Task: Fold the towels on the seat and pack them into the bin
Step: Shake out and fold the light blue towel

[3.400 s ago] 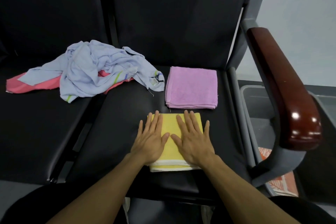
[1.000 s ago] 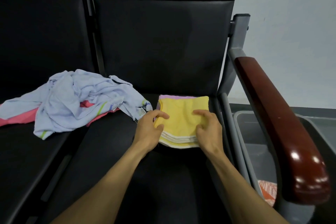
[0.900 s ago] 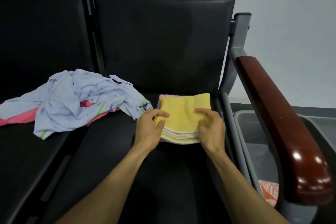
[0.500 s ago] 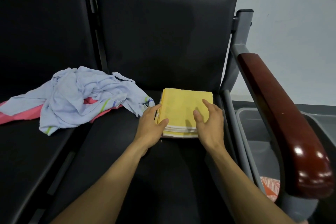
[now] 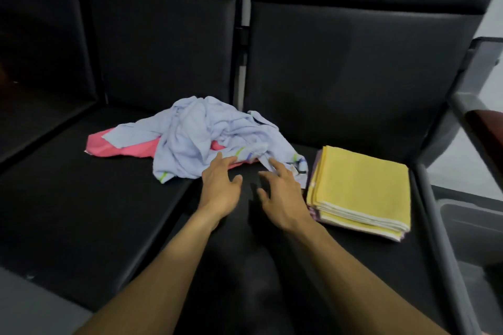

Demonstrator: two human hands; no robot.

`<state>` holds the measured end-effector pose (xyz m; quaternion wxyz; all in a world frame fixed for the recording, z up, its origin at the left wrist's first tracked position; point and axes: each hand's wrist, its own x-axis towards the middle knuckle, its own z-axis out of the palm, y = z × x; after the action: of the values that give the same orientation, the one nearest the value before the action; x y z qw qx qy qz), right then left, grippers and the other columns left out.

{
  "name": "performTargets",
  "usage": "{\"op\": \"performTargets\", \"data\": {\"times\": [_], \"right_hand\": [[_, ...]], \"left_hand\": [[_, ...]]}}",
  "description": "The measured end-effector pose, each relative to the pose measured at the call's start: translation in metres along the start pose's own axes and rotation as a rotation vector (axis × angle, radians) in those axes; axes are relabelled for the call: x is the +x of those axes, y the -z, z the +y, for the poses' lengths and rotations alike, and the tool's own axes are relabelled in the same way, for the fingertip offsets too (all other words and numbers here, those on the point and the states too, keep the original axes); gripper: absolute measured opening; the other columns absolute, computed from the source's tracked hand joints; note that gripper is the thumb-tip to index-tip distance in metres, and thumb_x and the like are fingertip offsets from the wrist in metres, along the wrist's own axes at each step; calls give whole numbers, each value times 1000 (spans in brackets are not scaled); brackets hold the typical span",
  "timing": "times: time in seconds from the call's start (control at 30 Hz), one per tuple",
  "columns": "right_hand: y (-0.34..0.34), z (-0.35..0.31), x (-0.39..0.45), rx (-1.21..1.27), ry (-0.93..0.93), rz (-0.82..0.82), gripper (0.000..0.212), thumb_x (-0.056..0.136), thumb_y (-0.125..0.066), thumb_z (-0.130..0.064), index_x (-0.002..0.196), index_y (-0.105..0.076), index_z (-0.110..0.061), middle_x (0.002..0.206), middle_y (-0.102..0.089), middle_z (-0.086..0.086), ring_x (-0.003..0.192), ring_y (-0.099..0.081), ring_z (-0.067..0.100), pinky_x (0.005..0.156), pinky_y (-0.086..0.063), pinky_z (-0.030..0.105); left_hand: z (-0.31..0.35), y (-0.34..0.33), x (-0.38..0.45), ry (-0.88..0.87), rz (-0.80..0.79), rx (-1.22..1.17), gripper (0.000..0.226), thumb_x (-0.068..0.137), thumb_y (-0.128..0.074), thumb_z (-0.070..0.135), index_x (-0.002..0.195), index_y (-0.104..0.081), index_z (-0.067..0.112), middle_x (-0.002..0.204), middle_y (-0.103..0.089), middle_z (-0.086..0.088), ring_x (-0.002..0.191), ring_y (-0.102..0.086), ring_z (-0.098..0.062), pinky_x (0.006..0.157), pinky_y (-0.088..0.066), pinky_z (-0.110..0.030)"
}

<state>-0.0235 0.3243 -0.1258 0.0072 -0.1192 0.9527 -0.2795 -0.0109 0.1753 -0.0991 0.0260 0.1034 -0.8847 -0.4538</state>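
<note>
Both hands reach toward the crumpled blue towel [image 5: 212, 139], which lies heaped on the seat [image 5: 81, 198] at about 11 o'clock from the hands. The left hand [image 5: 220, 187] has its grip wide, fingers spread and holding nothing, fingertips at the towel's near hem. The right hand [image 5: 280, 193] is likewise wide and empty, its fingertips at the striped corner at 12 o'clock. A pink towel [image 5: 119, 144] lies under the blue one, showing at 9 o'clock of the heap. The folded yellow towel [image 5: 362, 185] sits stacked on another folded one at 3 o'clock, just beside the right hand. The bin [image 5: 471, 228] stands beyond the seat's edge, further toward 3 o'clock.

The blue towel looks thin, light and limp; it should drape and bunch rather than hold shape. Pinching two neighbouring corners along the striped hem would probably let it shake out flat.
</note>
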Motion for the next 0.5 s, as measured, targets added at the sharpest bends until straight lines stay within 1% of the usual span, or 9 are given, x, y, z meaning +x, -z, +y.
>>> {"op": "performTargets", "data": {"times": [0.1, 0.13, 0.17, 0.2, 0.27, 0.3, 0.37, 0.43, 0.5], "right_hand": [[-18, -15, 29, -47, 51, -81, 32, 87, -53, -12, 117, -64, -11, 163, -20, 7, 140, -39, 32, 106, -42, 45], [-21, -16, 38, -56, 49, -88, 30, 85, -53, -10, 113, -65, -9, 163, -19, 8, 140, -39, 32, 105, -43, 45], [-24, -17, 47, -71, 44, -99, 34, 85, -53, -9, 118, -63, -7, 165, -16, 9, 143, -36, 30, 107, -42, 43], [-27, -17, 56, -92, 47, -118, 43, 87, -53, -9, 129, -58, -5, 166, -11, 10, 148, -29, 28, 111, -39, 41], [-29, -14, 69, -118, 29, -166, 57, 91, -55, -10, 146, -42, -1, 167, -4, 13, 150, -23, 27, 116, -32, 35], [-29, -12, 74, -120, 10, -192, 55, 93, -56, -11, 145, -42, 1, 165, -9, 15, 147, -28, 29, 115, -32, 34], [-30, -11, 77, -114, -15, -189, 41, 92, -59, -11, 130, -53, 4, 148, -35, 20, 129, -47, 34, 105, -40, 37], [-30, -8, 72, -48, -26, -45, 21, 90, -61, -8, 107, -65, 3, 119, -56, 17, 105, -59, 33, 86, -48, 39], [-25, -7, 60, 83, -54, 126, 6, 89, -63, -5, 91, -68, -3, 95, -65, 10, 84, -64, 23, 71, -48, 34]], "left_hand": [[-20, 23, 11, 39, -5, 57, 45, 99, -55, 9, 143, -52, 21, 165, -25, 0, 151, -21, -20, 120, -17, -27], [-23, 26, 14, 48, -5, 59, 45, 99, -54, 8, 142, -52, 21, 164, -26, 0, 150, -22, -21, 119, -17, -27], [-25, 29, 16, 54, 0, 47, 45, 99, -54, 8, 141, -53, 21, 163, -28, 1, 149, -25, -21, 119, -19, -27], [-27, 31, 18, 59, 9, 24, 44, 99, -54, 8, 141, -54, 21, 161, -32, 1, 148, -28, -21, 119, -22, -28], [-23, 29, 19, 46, 14, -16, 42, 98, -55, 9, 138, -54, 22, 154, -41, 3, 142, -35, -21, 117, -30, -31], [-20, 27, 20, 31, 11, -20, 42, 98, -55, 9, 137, -54, 22, 149, -44, 3, 138, -38, -20, 114, -33, -31], [-16, 22, 21, 4, 2, -12, 42, 97, -55, 9, 137, -54, 23, 144, -47, 6, 134, -39, -18, 110, -33, -26], [-12, 18, 20, -16, -13, 6, 43, 97, -55, 9, 137, -53, 24, 144, -47, 7, 133, -37, -18, 109, -33, -25], [-11, 15, 19, -38, -33, 55, 47, 96, -56, 9, 140, -50, 25, 145, -47, 5, 133, -37, -20, 111, -34, -30]]}}
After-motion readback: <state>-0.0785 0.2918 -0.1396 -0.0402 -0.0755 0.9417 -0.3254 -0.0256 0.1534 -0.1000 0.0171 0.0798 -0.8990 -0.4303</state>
